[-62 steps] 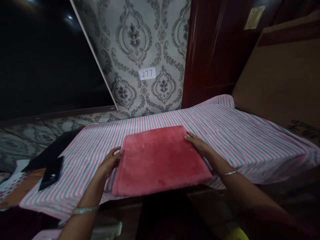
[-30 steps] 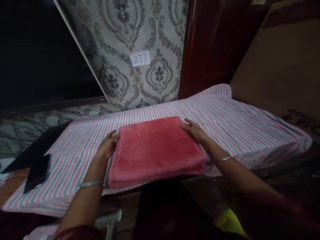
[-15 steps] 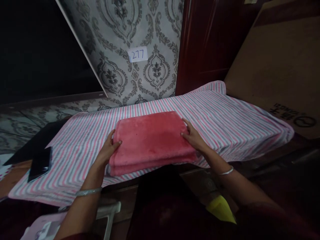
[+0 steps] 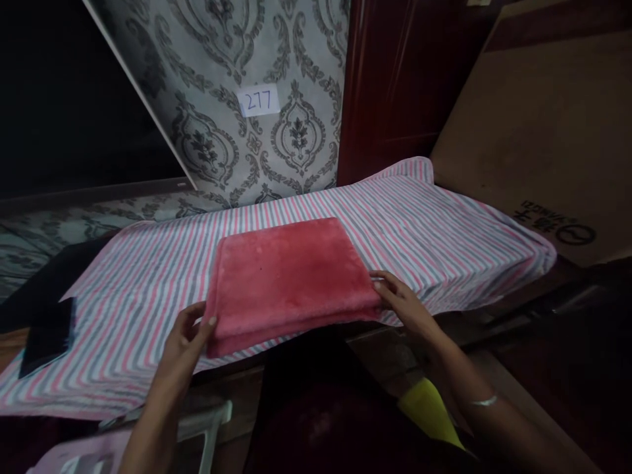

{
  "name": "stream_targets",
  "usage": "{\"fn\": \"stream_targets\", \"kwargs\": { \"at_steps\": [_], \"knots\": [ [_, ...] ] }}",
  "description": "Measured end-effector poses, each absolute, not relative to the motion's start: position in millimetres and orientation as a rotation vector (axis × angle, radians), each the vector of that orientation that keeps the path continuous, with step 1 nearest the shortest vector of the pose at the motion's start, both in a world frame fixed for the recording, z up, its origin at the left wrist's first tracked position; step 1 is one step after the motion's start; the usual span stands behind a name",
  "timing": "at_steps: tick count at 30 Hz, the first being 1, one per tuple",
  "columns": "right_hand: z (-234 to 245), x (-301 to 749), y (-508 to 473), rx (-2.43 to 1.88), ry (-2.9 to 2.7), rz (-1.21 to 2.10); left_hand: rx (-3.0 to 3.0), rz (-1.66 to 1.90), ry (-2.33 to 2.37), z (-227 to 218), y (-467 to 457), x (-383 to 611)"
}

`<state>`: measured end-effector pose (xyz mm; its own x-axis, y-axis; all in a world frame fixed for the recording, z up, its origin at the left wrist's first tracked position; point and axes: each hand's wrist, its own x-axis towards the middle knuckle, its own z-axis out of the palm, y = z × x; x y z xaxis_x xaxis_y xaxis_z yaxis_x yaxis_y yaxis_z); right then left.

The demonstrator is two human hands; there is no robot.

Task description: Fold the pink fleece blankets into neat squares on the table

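Observation:
A folded pink fleece cloth (image 4: 286,276) lies on a pink, grey and white striped sheet (image 4: 444,230) spread over a table. My left hand (image 4: 185,339) pinches the cloth's near left corner, thumb on top. My right hand (image 4: 402,303) grips the near right corner, fingers curled on the edge. Both wrists wear thin bangles.
A dark phone (image 4: 47,336) lies on the sheet at the far left. A paper label reading 277 (image 4: 257,102) is stuck on the patterned wall behind. A big cardboard box (image 4: 538,138) stands at the right, a dark red door (image 4: 395,79) behind the table, a white stool (image 4: 197,424) below.
Both hands slid from the cloth's side edges toward me to its near corners and closed on them. The view shifted a little to the right.

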<state>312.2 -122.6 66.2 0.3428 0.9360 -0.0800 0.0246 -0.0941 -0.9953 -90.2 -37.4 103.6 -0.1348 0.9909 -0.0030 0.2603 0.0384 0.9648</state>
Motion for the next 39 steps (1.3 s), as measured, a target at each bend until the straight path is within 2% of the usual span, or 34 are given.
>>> {"fn": "stream_targets", "kwargs": {
  "at_steps": [6,12,18,23,30,39],
  "knots": [
    [51,313,-138,-1.493,-0.999,0.996,1.345,1.253,1.574,95,-69,-82],
    [64,307,-135,-1.515,-1.28,0.916,1.459,1.299,1.508,93,-69,-78],
    [52,311,-133,-1.569,-1.171,0.796,1.406,1.378,1.567,87,-68,-80],
    [40,314,-135,-1.581,-1.16,0.839,1.392,1.225,1.539,93,-70,-87],
    [62,321,-110,-1.562,-1.223,0.596,1.496,1.046,1.565,115,-49,-93],
    [88,319,-55,-1.401,-1.039,1.102,1.245,1.078,1.404,128,7,-83]
  ]
}}
